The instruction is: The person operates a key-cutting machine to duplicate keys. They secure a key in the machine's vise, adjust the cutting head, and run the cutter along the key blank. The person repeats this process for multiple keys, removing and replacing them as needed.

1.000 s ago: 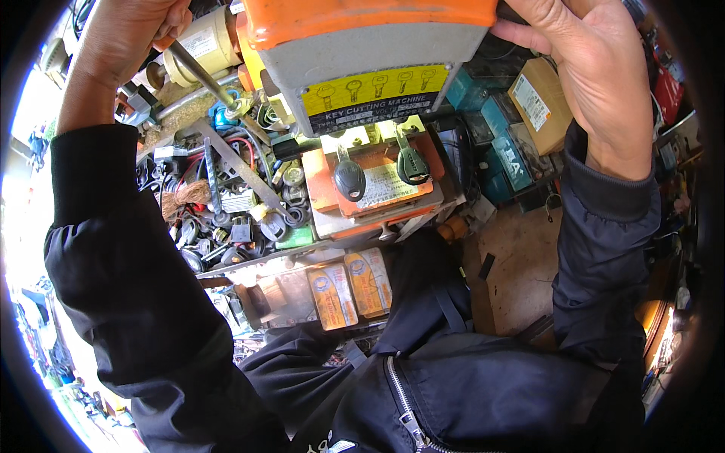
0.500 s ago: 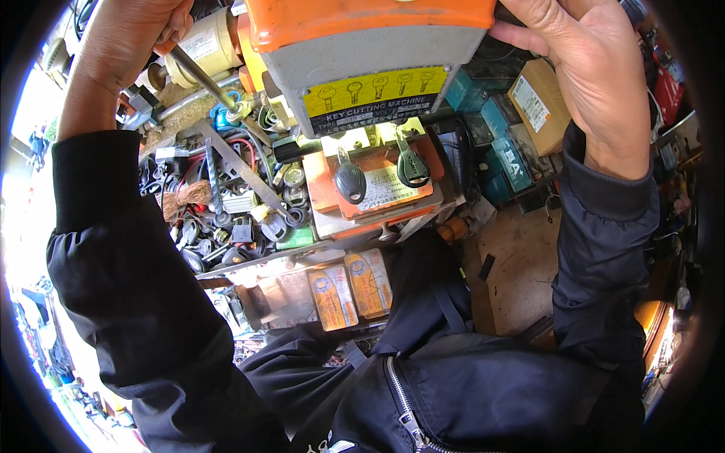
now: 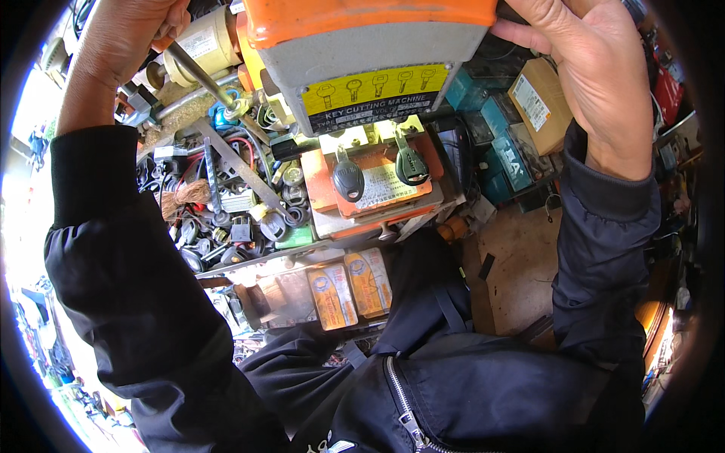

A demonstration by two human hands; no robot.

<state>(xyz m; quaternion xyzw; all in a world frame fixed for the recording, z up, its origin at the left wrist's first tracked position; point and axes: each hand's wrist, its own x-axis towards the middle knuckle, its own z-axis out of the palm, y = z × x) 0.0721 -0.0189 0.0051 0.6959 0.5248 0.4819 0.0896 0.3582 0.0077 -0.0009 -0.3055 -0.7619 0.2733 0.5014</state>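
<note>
A key cutting machine (image 3: 362,64) with a grey body and orange top stands in front of me. Below its yellow label, two keys hang side by side in the clamps: a left black-headed key (image 3: 349,181) and a right black-headed key (image 3: 411,164). At the upper left, my left hand (image 3: 140,38) is closed around the end of a metal lever (image 3: 198,74) that slants down toward the machine. My right hand (image 3: 596,72) is bent against the machine's upper right side. Its fingertips run behind the housing and out of the picture, so what they grip is hidden.
Left of the machine lies a tray of loose key heads, wires and tools, with a flat metal bar (image 3: 245,170) across it. Two orange-and-white boxes (image 3: 332,294) stand below it. On the right are a cardboard box (image 3: 540,106) and teal boxes (image 3: 510,155).
</note>
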